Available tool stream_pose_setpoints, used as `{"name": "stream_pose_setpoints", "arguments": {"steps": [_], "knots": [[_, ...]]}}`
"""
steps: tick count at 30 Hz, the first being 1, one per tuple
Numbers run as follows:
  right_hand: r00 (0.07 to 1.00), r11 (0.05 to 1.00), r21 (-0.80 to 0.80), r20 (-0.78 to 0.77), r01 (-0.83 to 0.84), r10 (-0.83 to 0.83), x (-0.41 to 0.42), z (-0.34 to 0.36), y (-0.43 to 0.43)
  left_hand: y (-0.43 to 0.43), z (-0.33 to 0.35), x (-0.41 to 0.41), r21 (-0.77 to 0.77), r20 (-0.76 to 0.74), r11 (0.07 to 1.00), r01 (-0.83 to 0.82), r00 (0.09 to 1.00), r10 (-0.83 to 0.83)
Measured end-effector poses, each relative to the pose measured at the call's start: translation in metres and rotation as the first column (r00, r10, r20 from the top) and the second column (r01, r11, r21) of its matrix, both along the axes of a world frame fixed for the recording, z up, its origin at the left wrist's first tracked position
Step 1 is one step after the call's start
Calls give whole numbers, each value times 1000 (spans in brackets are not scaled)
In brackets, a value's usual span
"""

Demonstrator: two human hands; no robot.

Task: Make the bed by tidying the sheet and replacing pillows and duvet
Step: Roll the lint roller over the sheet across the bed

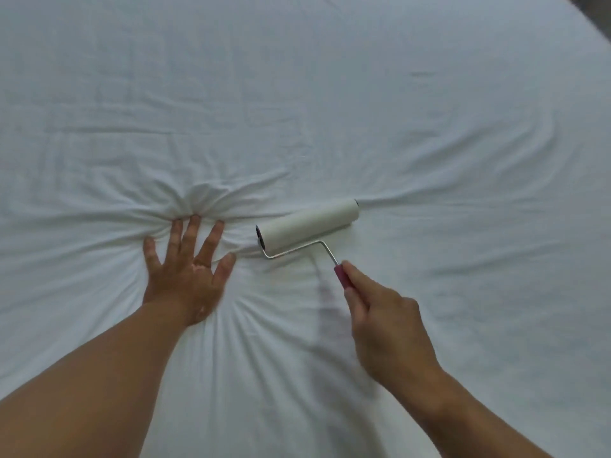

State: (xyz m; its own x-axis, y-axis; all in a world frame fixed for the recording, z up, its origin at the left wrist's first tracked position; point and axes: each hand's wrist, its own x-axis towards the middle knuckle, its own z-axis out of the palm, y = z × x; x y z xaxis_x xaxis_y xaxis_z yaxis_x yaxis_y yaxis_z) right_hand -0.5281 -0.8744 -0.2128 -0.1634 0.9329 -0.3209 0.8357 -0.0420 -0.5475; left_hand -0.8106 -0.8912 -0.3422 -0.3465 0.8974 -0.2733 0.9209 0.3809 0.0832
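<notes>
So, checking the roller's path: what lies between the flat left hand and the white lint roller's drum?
Only creased white bed sheet, seen in the head view, lies between the left hand and the white lint roller.

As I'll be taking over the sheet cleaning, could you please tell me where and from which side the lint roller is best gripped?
Take the lint roller by its pink handle, coming from the near side as the right hand does. The drum lies across the sheet, and the wire arm runs back to that handle.
</notes>
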Motion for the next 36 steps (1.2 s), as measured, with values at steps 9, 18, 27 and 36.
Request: {"name": "stream_pose_setpoints", "arguments": {"steps": [9, 18, 27, 36], "knots": [[992, 994, 109, 126, -6, -8, -31, -17, 216, 36, 27, 62, 35, 30, 979, -201, 979, 200], [986, 984, -74, 32, 165, -163, 41, -31, 42, 67, 3, 86, 52, 17, 996, -79, 997, 78], [998, 998, -17, 21, 60, -60, 22, -45, 93, 72, -3, 85, -16, -2, 997, -70, 998, 70], [983, 970, -195, 138, 144, -118, 106, -14, -53, 2, 6, 104, 40, -65, 988, 147, 987, -144]]}}
